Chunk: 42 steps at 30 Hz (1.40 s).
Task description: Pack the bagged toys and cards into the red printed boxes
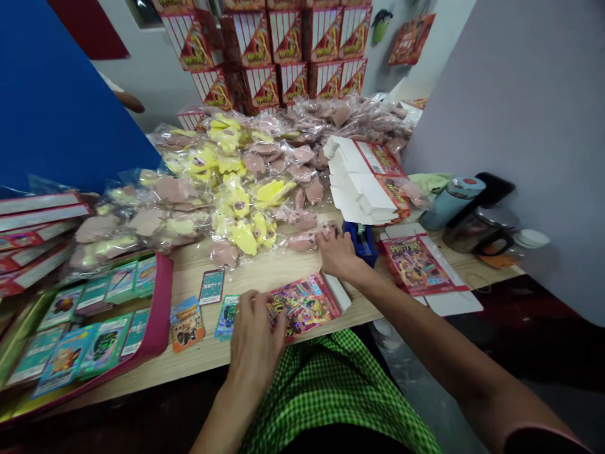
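Observation:
My left hand (255, 337) rests on the near edge of a colourful flat carton (307, 304) lying on the wooden table (265, 271), fingers curled over its left end. My right hand (336, 250) reaches forward to a pink bagged toy (302, 239) at the front of the pile, fingers closed on it beside a blue tape dispenser (362, 241). Two small cards (212, 285) (227, 315) lie left of the carton, and a third picture card (186, 323) lies nearer the tray.
A heap of bagged yellow and pink toys (236, 183) fills the table's middle. A pink tray of green card packs (94, 328) sits left. Folded white cartons (363, 183), another printed carton (418, 265), a blue bottle (451, 202) and a kettle (477, 230) stand right. Red boxes (283, 50) are stacked behind.

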### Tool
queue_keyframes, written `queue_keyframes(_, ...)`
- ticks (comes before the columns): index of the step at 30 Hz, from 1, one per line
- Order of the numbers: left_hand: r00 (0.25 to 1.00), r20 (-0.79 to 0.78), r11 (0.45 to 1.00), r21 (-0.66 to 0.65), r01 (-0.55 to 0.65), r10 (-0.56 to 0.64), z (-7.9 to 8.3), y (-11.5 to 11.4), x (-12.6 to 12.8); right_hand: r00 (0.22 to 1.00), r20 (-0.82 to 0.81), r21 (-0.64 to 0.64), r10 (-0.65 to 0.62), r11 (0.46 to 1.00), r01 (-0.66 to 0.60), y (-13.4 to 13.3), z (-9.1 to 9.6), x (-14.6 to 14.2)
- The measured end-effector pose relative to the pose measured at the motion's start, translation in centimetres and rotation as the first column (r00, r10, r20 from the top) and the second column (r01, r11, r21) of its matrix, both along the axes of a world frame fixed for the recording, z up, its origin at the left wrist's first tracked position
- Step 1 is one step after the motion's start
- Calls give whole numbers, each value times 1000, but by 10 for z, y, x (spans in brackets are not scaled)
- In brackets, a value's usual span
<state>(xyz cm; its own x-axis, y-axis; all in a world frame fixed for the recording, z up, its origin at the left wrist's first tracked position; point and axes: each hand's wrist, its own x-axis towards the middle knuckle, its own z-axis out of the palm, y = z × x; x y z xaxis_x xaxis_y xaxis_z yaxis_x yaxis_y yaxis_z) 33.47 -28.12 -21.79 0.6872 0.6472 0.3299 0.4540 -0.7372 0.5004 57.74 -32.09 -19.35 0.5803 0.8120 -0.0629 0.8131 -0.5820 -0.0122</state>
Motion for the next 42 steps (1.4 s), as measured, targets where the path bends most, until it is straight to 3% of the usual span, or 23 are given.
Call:
queue_keyframes(2, 981, -73, 983, 10, 181, -180, 7, -5, 17, 1000, 6, -1, -20, 1000, 20, 0, 6, 2)
queue_keyframes(4, 920, -195, 940, -73, 333, -341, 10, -5, 36, 999, 23, 25, -39, 999, 39, -9, 16, 2)
queue_keyframes(6, 872, -267, 910, -184, 371, -409, 10, -1, 51, 999, 38, 77, -19, 997, 16, -27, 27, 0)
queue_keyframes(8, 889, -233, 903, -275, 330, -395, 8, 6, 58, 992, 41, 161, 116, 979, -121, -51, 35, -1)
queue_keyframes(11, 934, -98, 883, -373, 284, -342, 12, 18, 55, 889, 96, 259, 449, 851, -457, -88, 42, 2)
queue_keyframes(13, 936, -37, 859, -411, 306, -351, 19, 26, 49, 807, 170, 229, 566, 774, -591, -108, 47, 7)
queue_keyframes(18, 902, 27, 812, -424, 401, -432, 38, 26, 38, 699, 215, 183, 682, 675, -715, -125, 73, 7)
queue_keyframes(21, 862, 45, 775, -415, 476, -505, 45, 17, 37, 602, 113, 185, 791, 578, -795, -122, 91, -11)
queue_keyframes(23, 846, 101, 736, -447, 509, -524, 46, 12, 36, 565, 51, 196, 824, 546, -815, -124, 102, -22)
queue_keyframes(25, 855, 172, 710, -491, 505, -489, 45, 11, 35, 584, 60, 238, 809, 557, -796, -129, 113, -27)
queue_keyframes(28, 868, 258, 715, -492, 496, -425, 42, 12, 34, 663, 169, 315, 730, 597, -738, -137, 126, -27)
queue_keyframes(30, 854, 300, 723, -455, 520, -425, 38, 10, 35, 661, 185, 319, 727, 592, -740, -136, 130, -29)
queue_keyframes(34, 838, 370, 736, -416, 535, -400, 32, -8, 44, 582, -47, 308, 812, 566, -765, -126, 129, -37)
queue_keyframes(36, 858, 399, 749, -445, 491, -325, 29, -23, 52, 577, -123, 307, 807, 584, -751, -121, 125, -32)
queue_keyframes(38, 904, 373, 784, -490, 381, -207, 27, -35, 61, 683, -37, 333, 729, 654, -680, -113, 119, -21)
queue_keyframes(40, 954, 276, 826, -505, 249, -119, 24, -38, 69, 829, 155, 328, 538, 763, -557, -101, 109, -11)
queue_keyframes(42, 986, 145, 865, -482, 140, -79, 22, -26, 70, 869, 277, 269, 410, 835, -480, -84, 98, -13)
